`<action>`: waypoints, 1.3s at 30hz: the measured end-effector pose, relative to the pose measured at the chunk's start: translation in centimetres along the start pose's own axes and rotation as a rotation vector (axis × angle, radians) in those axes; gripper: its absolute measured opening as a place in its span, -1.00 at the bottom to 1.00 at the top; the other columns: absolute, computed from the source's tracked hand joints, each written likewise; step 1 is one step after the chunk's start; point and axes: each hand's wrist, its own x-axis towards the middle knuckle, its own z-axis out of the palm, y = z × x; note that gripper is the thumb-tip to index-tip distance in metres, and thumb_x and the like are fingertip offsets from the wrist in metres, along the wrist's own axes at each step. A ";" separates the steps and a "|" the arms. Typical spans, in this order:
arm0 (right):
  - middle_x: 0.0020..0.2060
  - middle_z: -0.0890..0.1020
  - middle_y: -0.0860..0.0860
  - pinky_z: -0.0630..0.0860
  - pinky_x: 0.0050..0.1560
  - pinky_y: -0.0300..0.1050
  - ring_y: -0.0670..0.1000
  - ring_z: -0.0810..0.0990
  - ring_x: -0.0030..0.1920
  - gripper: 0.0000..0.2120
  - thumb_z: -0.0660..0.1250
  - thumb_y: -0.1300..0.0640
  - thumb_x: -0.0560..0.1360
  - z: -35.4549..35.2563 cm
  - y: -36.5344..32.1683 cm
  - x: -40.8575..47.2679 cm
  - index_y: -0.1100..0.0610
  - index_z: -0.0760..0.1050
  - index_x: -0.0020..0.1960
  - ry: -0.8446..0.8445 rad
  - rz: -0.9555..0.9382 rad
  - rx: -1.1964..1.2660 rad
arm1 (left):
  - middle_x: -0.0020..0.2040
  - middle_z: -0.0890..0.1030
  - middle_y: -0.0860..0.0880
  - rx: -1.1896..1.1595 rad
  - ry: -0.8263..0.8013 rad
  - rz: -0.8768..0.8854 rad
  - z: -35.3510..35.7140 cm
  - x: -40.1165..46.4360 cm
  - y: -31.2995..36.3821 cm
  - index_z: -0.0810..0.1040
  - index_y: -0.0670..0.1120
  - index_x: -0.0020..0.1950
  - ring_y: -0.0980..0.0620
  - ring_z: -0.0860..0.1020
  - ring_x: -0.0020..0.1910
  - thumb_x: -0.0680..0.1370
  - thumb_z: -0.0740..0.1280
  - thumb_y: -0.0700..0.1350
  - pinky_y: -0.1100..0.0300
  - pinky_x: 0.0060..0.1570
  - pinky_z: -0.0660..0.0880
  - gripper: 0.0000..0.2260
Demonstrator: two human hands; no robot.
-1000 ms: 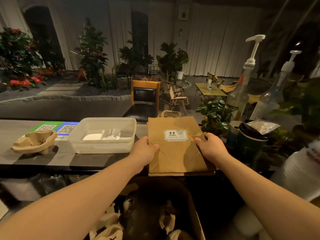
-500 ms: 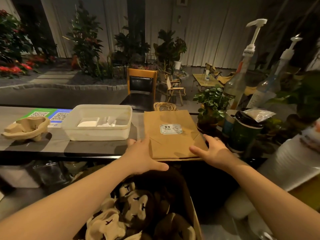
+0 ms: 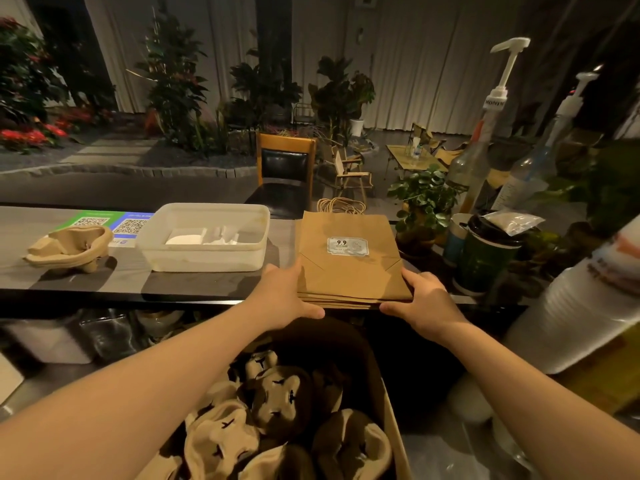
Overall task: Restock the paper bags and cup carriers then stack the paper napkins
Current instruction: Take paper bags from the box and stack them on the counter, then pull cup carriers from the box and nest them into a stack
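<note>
Both hands, left hand and right hand, grip the stack of paper bags at the desk edge; restocking bags, likely squaring the stack next

bare forearms, no sleeves showing
</note>
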 end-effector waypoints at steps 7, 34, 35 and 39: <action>0.52 0.31 0.06 0.31 0.49 0.16 0.14 0.25 0.52 -0.15 0.50 -0.07 0.50 0.3 0.1 -0.6 0.05 0.14 0.64 0.022 0.000 0.014 | 0.37 0.35 -0.12 0.022 0.071 0.001 0.8 -0.4 0.1 0.17 0.11 0.63 -0.13 0.48 0.29 0.47 0.56 0.16 -0.01 0.37 0.45 -0.15; 0.11 0.53 -0.25 0.51 0.03 -0.32 -0.22 0.54 0.10 -0.77 0.33 0.02 0.63 9.9 -0.1 -13.6 -0.19 0.48 0.26 -0.083 -0.206 0.197 | 0.08 0.62 0.20 -0.197 -0.085 -0.117 6.9 -15.6 -7.4 0.54 0.17 0.35 0.20 0.60 0.04 0.66 0.33 0.06 0.19 0.08 0.62 -0.75; 0.10 0.53 -0.26 0.51 0.00 -0.34 -0.24 0.54 0.08 -0.77 0.32 -0.01 0.63 10.2 -0.2 -13.9 -0.19 0.49 0.27 -0.168 -0.234 0.097 | 0.09 0.62 0.19 -0.153 -0.119 -0.139 7.4 -16.0 -7.6 0.53 0.16 0.38 0.19 0.61 0.03 0.65 0.34 0.06 0.15 0.09 0.64 -0.72; 0.10 0.56 -0.26 0.58 -0.04 -0.29 -0.22 0.58 0.01 -0.70 0.35 -0.09 0.59 11.2 0.0 -14.8 -0.17 0.51 0.31 -0.427 -0.264 -0.197 | 0.32 0.56 0.10 0.133 -0.120 -0.129 8.7 -17.3 -8.3 0.47 0.12 0.49 0.11 0.56 0.21 0.63 0.36 0.13 0.12 0.22 0.58 -0.58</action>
